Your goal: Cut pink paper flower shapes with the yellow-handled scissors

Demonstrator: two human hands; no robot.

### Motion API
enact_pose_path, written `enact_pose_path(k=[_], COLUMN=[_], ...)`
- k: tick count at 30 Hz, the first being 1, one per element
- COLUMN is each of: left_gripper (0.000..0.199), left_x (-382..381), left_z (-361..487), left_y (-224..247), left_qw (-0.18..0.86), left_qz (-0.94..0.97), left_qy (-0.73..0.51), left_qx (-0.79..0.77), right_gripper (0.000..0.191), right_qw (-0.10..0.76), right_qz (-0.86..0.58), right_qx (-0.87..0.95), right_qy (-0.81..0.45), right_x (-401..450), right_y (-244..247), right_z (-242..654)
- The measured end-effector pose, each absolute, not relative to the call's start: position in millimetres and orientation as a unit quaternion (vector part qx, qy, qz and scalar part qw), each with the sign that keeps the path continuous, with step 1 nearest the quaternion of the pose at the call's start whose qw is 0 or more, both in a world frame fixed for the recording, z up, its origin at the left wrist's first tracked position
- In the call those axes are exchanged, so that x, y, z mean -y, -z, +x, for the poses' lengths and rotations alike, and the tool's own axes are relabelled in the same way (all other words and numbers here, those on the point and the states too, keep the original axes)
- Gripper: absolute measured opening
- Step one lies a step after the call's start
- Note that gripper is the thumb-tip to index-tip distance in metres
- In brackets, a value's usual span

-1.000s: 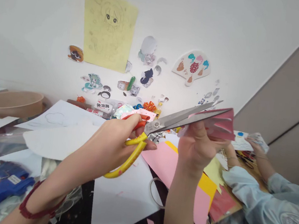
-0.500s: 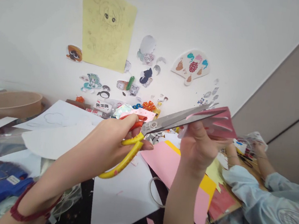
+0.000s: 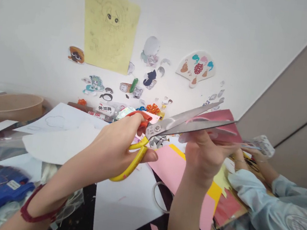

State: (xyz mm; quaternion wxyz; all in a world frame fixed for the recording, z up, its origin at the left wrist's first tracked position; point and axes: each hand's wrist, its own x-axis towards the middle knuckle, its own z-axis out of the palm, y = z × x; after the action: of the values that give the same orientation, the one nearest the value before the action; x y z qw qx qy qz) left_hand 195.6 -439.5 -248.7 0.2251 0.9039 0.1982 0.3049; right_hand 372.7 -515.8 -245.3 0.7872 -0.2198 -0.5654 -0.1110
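Note:
My left hand [image 3: 119, 137] is closed around the handles of a pair of scissors [image 3: 159, 128], one handle red and the other yellow. The long metal blades stand apart and point right, across a piece of dark pink paper [image 3: 226, 119] with slits along it. My right hand [image 3: 205, 152] grips this paper by its lower left part, close under the lower blade, with the fingers partly hidden behind the paper. Below the hands lie a white sheet [image 3: 125, 202] and pink card sheets [image 3: 169, 166] on the dark table.
A blue glue gun [image 3: 4, 193] lies at the lower left and a tan bowl [image 3: 10, 105] behind it. Paper cut-outs and a yellow drawing [image 3: 108, 26] hang on the white wall. At the right, another person's sleeved arms [image 3: 258, 200] reach over a wooden table.
The scissor blades have spread wider apart, and the handles have shifted in my left hand. My right hand stays nearly in place. The other person's hands at the right have moved a little.

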Motion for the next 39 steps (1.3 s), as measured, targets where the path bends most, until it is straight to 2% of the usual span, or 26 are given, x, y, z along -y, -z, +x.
enact_pose_path(k=[9, 14, 28, 32, 39], left_gripper=[0.037, 0.038, 0.036, 0.04, 0.037], left_x=[441.3, 443.0, 443.5, 444.0, 444.9], left_z=[196.0, 194.8, 193.5, 193.4, 194.3], left_y=[247.5, 247.1, 244.8, 243.7, 242.8], left_qw=[0.3, 0.294, 0.255, 0.272, 0.274], left_qz=[0.891, 0.891, 0.896, 0.892, 0.891], left_qy=[-0.295, -0.296, -0.305, -0.301, -0.299], left_qx=[-0.172, -0.181, -0.197, -0.2, -0.206], right_gripper=[0.02, 0.024, 0.019, 0.02, 0.013], right_qw=[0.803, 0.8, 0.766, 0.767, 0.766], right_qz=[-0.222, -0.233, -0.291, -0.304, -0.292], right_qx=[0.542, 0.543, 0.552, 0.544, 0.55], right_qy=[0.11, 0.104, 0.157, 0.152, 0.161], right_x=[513.6, 515.9, 522.3, 524.2, 523.6], right_y=[249.7, 249.1, 249.4, 249.2, 245.8], right_z=[377.1, 374.8, 379.6, 379.7, 375.0])
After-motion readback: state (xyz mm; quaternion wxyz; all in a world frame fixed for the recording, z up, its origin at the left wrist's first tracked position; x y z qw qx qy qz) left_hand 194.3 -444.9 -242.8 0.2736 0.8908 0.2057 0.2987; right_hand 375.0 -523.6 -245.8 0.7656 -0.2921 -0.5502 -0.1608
